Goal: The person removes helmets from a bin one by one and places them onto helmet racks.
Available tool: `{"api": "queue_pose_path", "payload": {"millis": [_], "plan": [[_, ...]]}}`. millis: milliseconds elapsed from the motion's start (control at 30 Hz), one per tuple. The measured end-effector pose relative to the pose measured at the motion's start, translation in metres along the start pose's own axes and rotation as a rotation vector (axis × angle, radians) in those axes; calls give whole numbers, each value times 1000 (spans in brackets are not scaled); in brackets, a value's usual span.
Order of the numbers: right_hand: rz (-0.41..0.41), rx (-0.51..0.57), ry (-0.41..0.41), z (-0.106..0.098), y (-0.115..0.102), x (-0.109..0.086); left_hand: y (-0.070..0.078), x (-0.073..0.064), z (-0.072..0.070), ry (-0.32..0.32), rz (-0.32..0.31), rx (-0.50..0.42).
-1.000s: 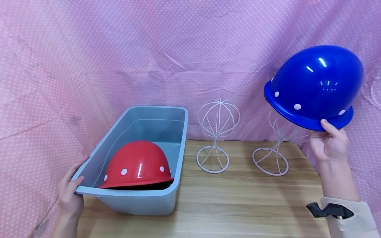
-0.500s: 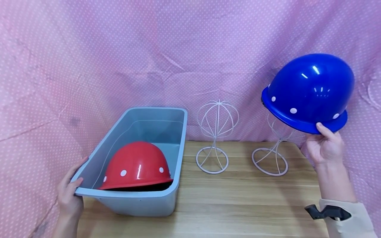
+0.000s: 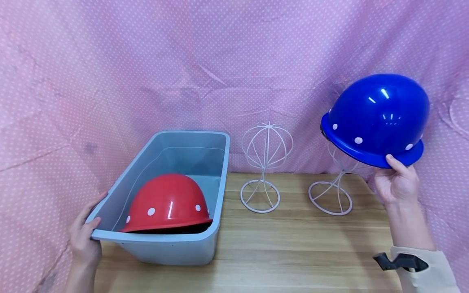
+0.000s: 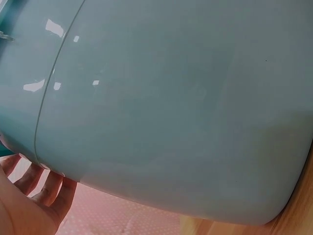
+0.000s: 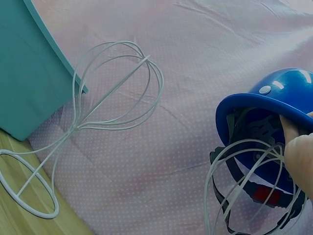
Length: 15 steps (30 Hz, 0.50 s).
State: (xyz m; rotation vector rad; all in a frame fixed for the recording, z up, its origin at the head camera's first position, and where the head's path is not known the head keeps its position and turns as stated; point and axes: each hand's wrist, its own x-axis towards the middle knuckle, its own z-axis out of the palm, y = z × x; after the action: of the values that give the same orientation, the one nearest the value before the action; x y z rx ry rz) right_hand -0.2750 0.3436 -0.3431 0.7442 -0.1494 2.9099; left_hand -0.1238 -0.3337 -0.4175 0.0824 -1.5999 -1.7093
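Note:
My right hand (image 3: 398,183) grips the brim of a blue hard hat (image 3: 381,118), thumb on the outside and fingers underneath. The hat is tilted over the right white wire stand (image 3: 340,179) and hides most of that stand's head. Seen by the right wrist camera, the blue hat's (image 5: 288,95) open underside, dark straps and a red buckle face the wire loops of the stand. On the left, my left hand (image 3: 86,232) holds the near-left corner of a grey-blue plastic bin (image 3: 172,244). A red hard hat (image 3: 168,203) lies dome up inside the bin.
A second white wire stand (image 3: 264,171) stands upright between the bin and the right stand. The wooden tabletop (image 3: 293,252) ends in front of a pink dotted cloth (image 3: 183,61) that hangs behind and at both sides.
The blue hard hat has come down and a little to the left in my right hand, closer over the right wire stand. My left hand keeps its hold on the bin.

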Motion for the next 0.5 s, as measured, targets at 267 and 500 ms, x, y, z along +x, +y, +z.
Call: {"api": "queue_pose_path", "payload": {"millis": [267, 500], "plan": [[2, -1, 11, -5, -3, -3, 2, -1, 1, 15, -43, 21], [17, -15, 18, -9, -6, -6, -3, -2, -2, -27, 15, -43]]}}
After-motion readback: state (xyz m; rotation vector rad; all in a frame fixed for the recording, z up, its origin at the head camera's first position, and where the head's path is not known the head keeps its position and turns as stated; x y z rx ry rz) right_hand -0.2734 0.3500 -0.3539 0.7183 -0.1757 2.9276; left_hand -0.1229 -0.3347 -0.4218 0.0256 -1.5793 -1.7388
